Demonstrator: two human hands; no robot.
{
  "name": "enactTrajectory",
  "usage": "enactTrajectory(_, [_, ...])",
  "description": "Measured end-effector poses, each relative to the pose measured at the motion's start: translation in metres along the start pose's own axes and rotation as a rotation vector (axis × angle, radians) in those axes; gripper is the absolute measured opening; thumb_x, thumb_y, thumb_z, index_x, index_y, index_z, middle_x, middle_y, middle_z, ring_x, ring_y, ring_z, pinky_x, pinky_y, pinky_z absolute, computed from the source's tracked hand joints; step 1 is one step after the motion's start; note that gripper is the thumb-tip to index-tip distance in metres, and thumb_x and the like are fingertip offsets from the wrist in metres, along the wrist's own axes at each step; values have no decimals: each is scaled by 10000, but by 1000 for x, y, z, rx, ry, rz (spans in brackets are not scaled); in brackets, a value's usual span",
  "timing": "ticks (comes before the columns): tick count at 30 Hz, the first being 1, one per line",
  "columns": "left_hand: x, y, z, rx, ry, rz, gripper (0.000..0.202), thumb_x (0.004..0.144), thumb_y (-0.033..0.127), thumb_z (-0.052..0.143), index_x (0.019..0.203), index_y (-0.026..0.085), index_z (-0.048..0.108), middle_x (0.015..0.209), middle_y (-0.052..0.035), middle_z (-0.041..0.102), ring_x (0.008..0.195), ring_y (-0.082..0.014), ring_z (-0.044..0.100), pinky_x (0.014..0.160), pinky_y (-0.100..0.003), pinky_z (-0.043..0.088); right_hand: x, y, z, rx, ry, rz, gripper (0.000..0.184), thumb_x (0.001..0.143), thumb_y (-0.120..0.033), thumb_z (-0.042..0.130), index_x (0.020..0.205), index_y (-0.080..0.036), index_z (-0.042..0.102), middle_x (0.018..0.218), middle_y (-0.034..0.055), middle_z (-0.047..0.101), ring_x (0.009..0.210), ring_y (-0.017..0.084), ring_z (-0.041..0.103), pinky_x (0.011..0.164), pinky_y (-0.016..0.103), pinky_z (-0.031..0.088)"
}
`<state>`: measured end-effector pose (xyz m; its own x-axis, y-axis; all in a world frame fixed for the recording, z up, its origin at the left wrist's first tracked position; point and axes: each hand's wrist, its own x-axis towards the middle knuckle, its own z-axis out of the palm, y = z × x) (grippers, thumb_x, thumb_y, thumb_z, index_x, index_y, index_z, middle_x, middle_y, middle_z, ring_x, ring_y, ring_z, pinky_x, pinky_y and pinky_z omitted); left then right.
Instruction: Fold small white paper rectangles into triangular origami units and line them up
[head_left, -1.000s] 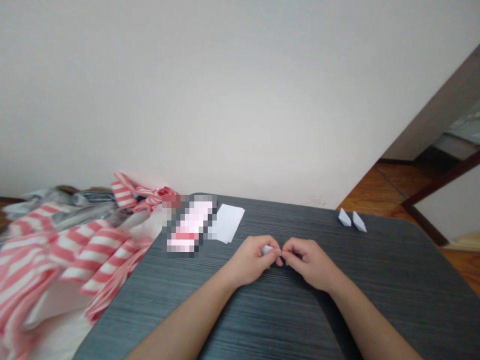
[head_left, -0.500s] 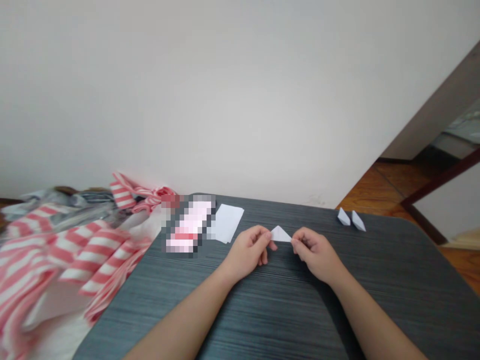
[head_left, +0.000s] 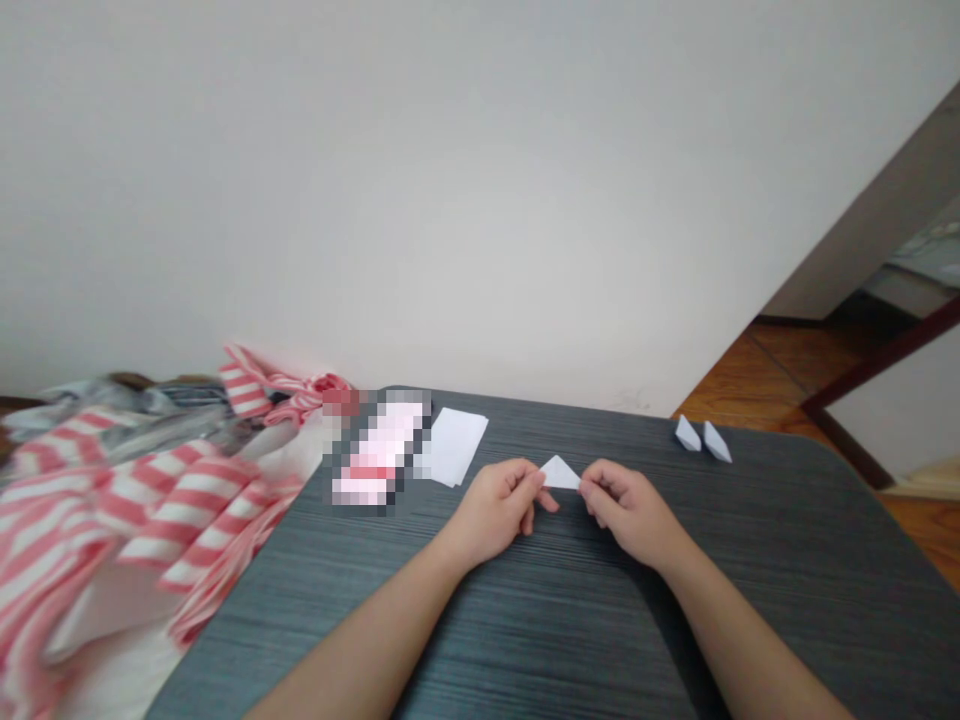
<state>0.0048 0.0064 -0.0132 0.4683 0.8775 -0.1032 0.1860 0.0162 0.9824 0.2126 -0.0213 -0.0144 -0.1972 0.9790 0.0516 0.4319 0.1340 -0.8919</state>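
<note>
A small folded paper [head_left: 559, 474], white and triangular with its point upward, is held between my two hands above the dark table. My left hand [head_left: 501, 508] pinches its left corner between thumb and forefinger, the other fingers curled below. At the right corner, my right hand [head_left: 624, 506] grips the paper with thumb and bent fingers. The fingertips cover both corners. Two folded white paper pieces [head_left: 688, 435] stand at the table's back right, close to each other. White paper sheets [head_left: 459, 446] lie stacked left of my hands.
The dark wood-grain table [head_left: 517, 640] has rounded corners and meets a pale wall [head_left: 480, 200]. A pixelated pink and white object [head_left: 382, 450] lies beside the sheets. Red-and-white striped cloth [head_left: 172, 510] is heaped at the left. Brown floor [head_left: 780, 365] shows at the right.
Both hands and the folded paper have shifted very slightly down, with the grip at both corners kept. Everything else stays in place.
</note>
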Motion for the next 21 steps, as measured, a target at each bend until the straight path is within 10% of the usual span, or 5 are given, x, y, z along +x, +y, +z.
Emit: enactTrajectory(21, [0, -6, 1, -29, -40, -29, 349, 940, 465, 472, 828, 152, 578, 815, -61, 755, 410, -72, 510, 414, -186, 353, -1, -3, -2, 7, -52, 15, 221, 911, -233, 507, 698, -187, 536, 563, -40, 518, 518, 113, 478, 518, 219, 367])
